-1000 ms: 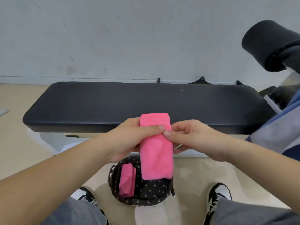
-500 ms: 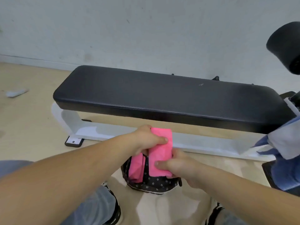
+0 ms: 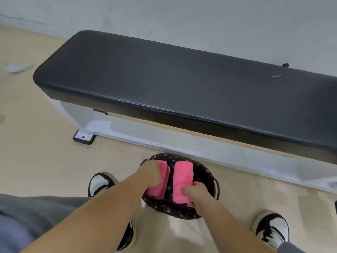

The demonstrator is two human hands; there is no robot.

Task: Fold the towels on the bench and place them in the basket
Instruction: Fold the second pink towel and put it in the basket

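Now both hands in the basket.
Left hand covers one towel, grip unclear; right hand grips the other towel, hiding its near end.

left hand curled, right hand pinching

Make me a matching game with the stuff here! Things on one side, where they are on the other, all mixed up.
Things:
1. basket
2. right hand
3. small white object
4. left hand

Places:
A. on the floor, far left, past the bench end
B. on the floor in front of the bench, between the shoes
C. on the left pink towel in the basket
D. gripping the near end of the right pink towel

Pairs: 1-B, 2-D, 3-A, 4-C
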